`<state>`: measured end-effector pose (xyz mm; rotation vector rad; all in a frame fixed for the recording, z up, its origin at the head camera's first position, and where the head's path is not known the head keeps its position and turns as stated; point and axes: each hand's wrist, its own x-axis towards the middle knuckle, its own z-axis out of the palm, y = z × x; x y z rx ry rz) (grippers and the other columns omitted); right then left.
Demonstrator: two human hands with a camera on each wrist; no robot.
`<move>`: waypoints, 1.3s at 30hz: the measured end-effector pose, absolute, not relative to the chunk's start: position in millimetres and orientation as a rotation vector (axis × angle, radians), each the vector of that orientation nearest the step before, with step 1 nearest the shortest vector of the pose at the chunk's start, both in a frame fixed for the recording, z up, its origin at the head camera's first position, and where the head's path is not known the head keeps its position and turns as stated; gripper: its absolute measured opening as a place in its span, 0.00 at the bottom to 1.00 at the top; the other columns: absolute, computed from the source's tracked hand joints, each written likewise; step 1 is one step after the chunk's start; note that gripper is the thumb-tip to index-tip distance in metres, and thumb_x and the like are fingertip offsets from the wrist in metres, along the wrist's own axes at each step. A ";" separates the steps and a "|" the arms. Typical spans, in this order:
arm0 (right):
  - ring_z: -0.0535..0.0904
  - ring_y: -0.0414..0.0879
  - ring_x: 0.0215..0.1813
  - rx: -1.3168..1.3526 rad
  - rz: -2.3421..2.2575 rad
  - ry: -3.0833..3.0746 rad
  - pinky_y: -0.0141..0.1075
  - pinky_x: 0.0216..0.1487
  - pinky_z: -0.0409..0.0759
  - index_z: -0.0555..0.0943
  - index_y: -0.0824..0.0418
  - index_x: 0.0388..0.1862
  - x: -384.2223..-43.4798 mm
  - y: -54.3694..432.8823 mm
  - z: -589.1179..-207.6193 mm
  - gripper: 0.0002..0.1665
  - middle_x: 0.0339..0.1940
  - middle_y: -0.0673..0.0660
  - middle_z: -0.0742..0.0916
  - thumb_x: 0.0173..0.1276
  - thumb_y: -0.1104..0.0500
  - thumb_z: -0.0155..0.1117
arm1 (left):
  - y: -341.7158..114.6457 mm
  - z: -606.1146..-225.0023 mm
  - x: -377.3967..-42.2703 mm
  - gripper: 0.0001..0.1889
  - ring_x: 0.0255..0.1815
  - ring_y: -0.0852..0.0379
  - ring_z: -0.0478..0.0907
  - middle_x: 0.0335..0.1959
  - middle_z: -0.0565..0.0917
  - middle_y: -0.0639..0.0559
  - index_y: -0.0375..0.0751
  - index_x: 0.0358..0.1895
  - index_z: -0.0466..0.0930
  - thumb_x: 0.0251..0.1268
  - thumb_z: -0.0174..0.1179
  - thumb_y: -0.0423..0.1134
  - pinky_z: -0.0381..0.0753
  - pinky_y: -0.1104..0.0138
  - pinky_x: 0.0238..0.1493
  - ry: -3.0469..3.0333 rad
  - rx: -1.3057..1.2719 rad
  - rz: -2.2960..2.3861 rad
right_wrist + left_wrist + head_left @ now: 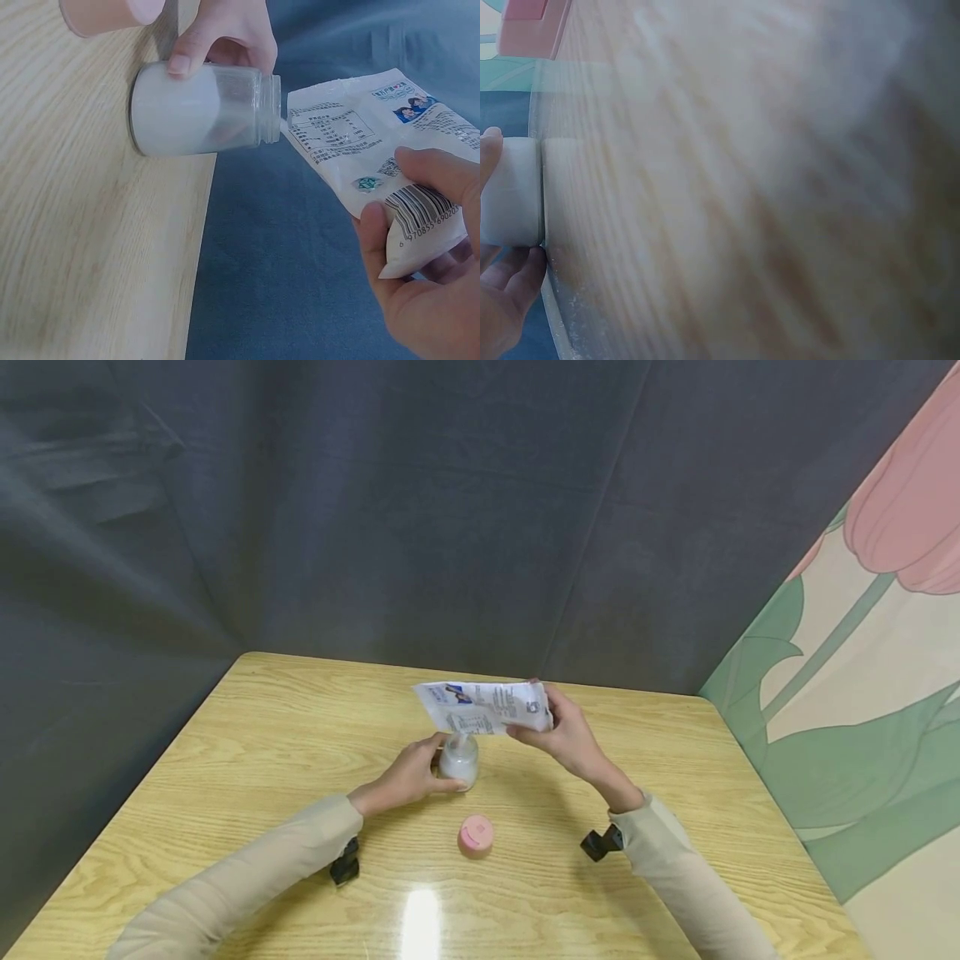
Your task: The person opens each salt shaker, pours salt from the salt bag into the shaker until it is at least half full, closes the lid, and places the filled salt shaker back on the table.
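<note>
A clear glass jar (191, 109), more than half full of white powder, stands upright on the wooden table. My left hand (408, 772) grips it from the left side, thumb and fingers around its wall. In my right hand (566, 731) is a white printed packet (487, 706), pinched at its right end and tilted over the jar. The packet's corner is at the jar's mouth, and a thin stream of white powder runs from it in the right wrist view. In front of the jar lies a pink lid (476, 835).
The wooden table (300, 718) reaches back to a dark cloth curtain (420, 510). A floral-patterned cloth (847, 718) hangs at the right edge. Black wrist cameras show under both sleeves.
</note>
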<state>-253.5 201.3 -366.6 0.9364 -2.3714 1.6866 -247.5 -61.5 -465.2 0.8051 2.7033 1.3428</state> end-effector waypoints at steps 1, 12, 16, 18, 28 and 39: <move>0.81 0.58 0.55 0.936 1.685 -2.370 0.41 0.48 0.85 0.72 0.67 0.62 -253.7 201.2 -367.0 0.34 0.56 0.66 0.83 0.56 0.75 0.73 | -61.4 -465.1 -247.3 0.40 0.52 0.49 0.81 0.54 0.81 0.41 0.32 0.66 0.69 0.50 0.78 0.43 0.81 0.60 0.55 2.703 0.805 1.343; 0.81 0.58 0.54 0.922 1.695 -2.369 0.39 0.47 0.85 0.73 0.68 0.61 -254.0 200.7 -368.2 0.34 0.55 0.66 0.83 0.56 0.75 0.73 | -61.6 -464.1 -247.9 0.40 0.52 0.50 0.81 0.54 0.81 0.42 0.33 0.65 0.69 0.51 0.78 0.45 0.81 0.61 0.55 2.700 0.808 1.335; 0.82 0.58 0.54 0.931 1.687 -2.363 0.40 0.47 0.85 0.73 0.68 0.61 -254.3 199.6 -368.9 0.34 0.55 0.66 0.83 0.56 0.75 0.73 | -61.8 -464.5 -247.9 0.40 0.53 0.49 0.81 0.55 0.80 0.41 0.32 0.66 0.69 0.51 0.77 0.44 0.82 0.60 0.55 2.694 0.812 1.338; 0.82 0.58 0.54 0.937 1.693 -2.361 0.40 0.47 0.85 0.73 0.68 0.61 -254.3 198.9 -369.3 0.33 0.55 0.66 0.83 0.56 0.76 0.73 | -61.9 -464.8 -247.8 0.40 0.53 0.49 0.81 0.55 0.80 0.41 0.32 0.66 0.68 0.51 0.77 0.44 0.82 0.60 0.55 2.687 0.817 1.346; 0.82 0.58 0.54 0.921 1.695 -2.370 0.40 0.47 0.86 0.73 0.68 0.61 -251.4 196.9 -368.7 0.34 0.55 0.66 0.84 0.56 0.76 0.73 | -61.9 -465.2 -247.0 0.40 0.54 0.49 0.80 0.56 0.80 0.41 0.32 0.66 0.68 0.52 0.77 0.43 0.81 0.60 0.56 2.683 0.813 1.350; 0.82 0.58 0.54 0.942 1.676 -2.390 0.42 0.47 0.85 0.72 0.68 0.63 -249.5 198.1 -368.6 0.35 0.55 0.65 0.83 0.56 0.75 0.73 | -62.1 -464.3 -247.3 0.44 0.54 0.47 0.80 0.57 0.79 0.39 0.33 0.70 0.65 0.51 0.77 0.42 0.81 0.60 0.56 2.666 0.808 1.358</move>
